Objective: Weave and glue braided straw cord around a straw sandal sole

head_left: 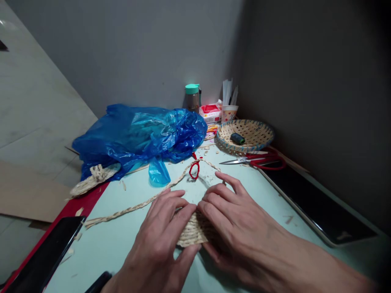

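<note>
A small coiled piece of braided straw (192,232) lies flat on the pale green table (122,240). My left hand (159,248) presses on its left side with the thumb under its near edge. My right hand (235,228) lies over its right side, fingers curled on top. A long straw braid (143,203) trails from the coil to the left and loops back past a red twisted tie (194,169).
A blue plastic bag (137,136) sits behind, with another woven straw piece (91,181) at its left. A woven basket (246,135), red-handled scissors (253,160), a green-capped bottle (192,97) and a cup stand at the back. Dark tablets (317,203) (45,256) lie on both sides.
</note>
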`<move>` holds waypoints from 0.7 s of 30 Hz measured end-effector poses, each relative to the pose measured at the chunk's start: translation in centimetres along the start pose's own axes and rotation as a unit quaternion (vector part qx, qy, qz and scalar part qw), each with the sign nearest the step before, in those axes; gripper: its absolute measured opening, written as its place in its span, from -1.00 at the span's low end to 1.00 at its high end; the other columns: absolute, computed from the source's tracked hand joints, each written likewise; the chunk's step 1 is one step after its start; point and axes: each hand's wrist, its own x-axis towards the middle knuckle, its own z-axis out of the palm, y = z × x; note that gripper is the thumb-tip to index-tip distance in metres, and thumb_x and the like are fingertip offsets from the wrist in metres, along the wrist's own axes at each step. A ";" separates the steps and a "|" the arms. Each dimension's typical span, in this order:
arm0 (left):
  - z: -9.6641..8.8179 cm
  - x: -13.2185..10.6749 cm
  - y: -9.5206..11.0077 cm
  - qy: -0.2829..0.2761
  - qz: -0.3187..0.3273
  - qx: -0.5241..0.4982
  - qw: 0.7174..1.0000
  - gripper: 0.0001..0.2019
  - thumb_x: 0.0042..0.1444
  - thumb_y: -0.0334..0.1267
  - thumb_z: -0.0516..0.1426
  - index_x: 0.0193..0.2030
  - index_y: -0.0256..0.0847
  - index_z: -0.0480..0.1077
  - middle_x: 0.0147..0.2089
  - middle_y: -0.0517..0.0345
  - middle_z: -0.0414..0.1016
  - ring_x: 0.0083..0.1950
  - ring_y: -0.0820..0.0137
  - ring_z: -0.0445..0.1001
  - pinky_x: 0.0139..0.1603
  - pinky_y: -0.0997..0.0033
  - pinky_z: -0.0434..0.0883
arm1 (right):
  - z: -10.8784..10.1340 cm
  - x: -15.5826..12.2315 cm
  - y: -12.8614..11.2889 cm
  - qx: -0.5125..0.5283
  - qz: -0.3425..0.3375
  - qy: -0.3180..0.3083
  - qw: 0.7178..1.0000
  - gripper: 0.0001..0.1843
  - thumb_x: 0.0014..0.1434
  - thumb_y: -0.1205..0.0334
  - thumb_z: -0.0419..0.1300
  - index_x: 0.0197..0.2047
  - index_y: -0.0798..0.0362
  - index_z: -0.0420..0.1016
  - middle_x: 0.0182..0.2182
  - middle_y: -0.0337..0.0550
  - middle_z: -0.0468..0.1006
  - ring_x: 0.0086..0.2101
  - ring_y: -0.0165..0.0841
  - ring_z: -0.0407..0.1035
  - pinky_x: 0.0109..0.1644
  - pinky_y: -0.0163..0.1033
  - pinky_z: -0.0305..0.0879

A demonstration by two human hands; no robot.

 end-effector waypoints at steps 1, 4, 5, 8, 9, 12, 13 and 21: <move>-0.1 0.0 0.0 -0.001 0.003 0.001 1.000 -0.57 0.16 -0.45 0.16 0.18 -0.26 0.27 0.05 -0.12 0.35 0.30 0.06 0.22 0.35 -0.08 0.19 | 0.0 0.0 0.0 -0.003 -0.001 0.002 1.000 -0.82 0.31 0.24 0.12 -0.11 0.17 0.44 -0.22 -0.08 0.44 -0.14 -0.18 0.25 0.36 0.25 -0.12; -0.2 0.1 0.1 -0.014 0.008 -0.008 1.000 -0.58 0.16 -0.45 0.16 0.17 -0.27 0.28 0.00 -0.09 0.36 0.17 0.10 0.31 0.31 -0.07 0.23 | 0.0 0.1 0.0 -0.007 0.002 -0.001 1.000 -0.81 0.33 0.24 0.09 -0.13 0.18 0.46 -0.25 -0.06 0.46 -0.16 -0.16 0.27 0.29 0.27 0.02; -0.3 0.1 0.1 -0.017 0.005 -0.014 1.000 -0.60 0.16 -0.44 0.16 0.16 -0.27 0.29 -0.02 -0.08 0.36 0.12 0.11 0.33 0.27 -0.07 0.26 | 0.0 0.1 0.0 -0.005 0.001 -0.003 1.000 -0.80 0.34 0.24 0.09 -0.14 0.18 0.47 -0.26 -0.05 0.46 -0.17 -0.15 0.28 0.27 0.26 0.05; -0.4 0.3 0.2 -0.015 -0.006 -0.024 1.000 -0.62 0.17 -0.42 0.17 0.13 -0.24 0.31 -0.07 -0.06 0.38 0.02 0.12 0.35 0.12 -0.03 0.36 | -0.2 0.3 -0.2 0.002 0.004 0.002 1.000 -0.80 0.33 0.25 0.10 -0.15 0.18 0.49 -0.28 -0.05 0.47 -0.19 -0.16 0.30 0.27 0.22 0.08; -0.4 0.3 0.2 -0.015 -0.007 -0.022 1.000 -0.62 0.17 -0.42 0.17 0.13 -0.25 0.31 -0.06 -0.06 0.38 0.02 0.11 0.35 0.09 -0.01 0.37 | -0.3 0.3 -0.2 0.003 0.006 0.003 1.000 -0.81 0.32 0.26 0.11 -0.15 0.19 0.49 -0.28 -0.05 0.47 -0.19 -0.17 0.30 0.29 0.19 0.07; -0.4 0.2 0.1 -0.024 -0.004 -0.010 1.000 -0.63 0.18 -0.44 0.15 0.13 -0.25 0.29 -0.01 -0.09 0.39 0.06 0.13 0.37 0.10 0.03 0.39 | -0.2 0.1 -0.1 0.002 0.014 -0.001 1.000 -0.82 0.30 0.25 0.14 -0.14 0.18 0.49 -0.26 -0.06 0.47 -0.15 -0.18 0.30 0.34 0.11 0.01; -0.3 0.2 0.1 -0.026 -0.002 -0.003 1.000 -0.61 0.19 -0.43 0.15 0.16 -0.25 0.27 0.02 -0.11 0.39 0.09 0.12 0.37 0.14 0.02 0.38 | -0.2 0.1 0.0 0.002 0.017 -0.001 1.000 -0.82 0.28 0.24 0.16 -0.14 0.18 0.48 -0.25 -0.06 0.46 -0.13 -0.17 0.29 0.35 0.11 0.00; -0.2 -0.2 -1.2 -0.029 -0.050 0.030 0.998 -0.24 0.12 -0.24 0.29 0.39 -0.16 0.03 0.33 -0.20 0.30 0.37 -0.01 0.24 0.30 -0.13 0.34 | -0.8 0.2 0.7 -0.003 0.038 0.033 0.999 -0.84 0.25 0.26 0.16 -0.18 0.17 0.48 -0.26 -0.05 0.45 -0.15 -0.16 0.29 0.30 0.11 0.05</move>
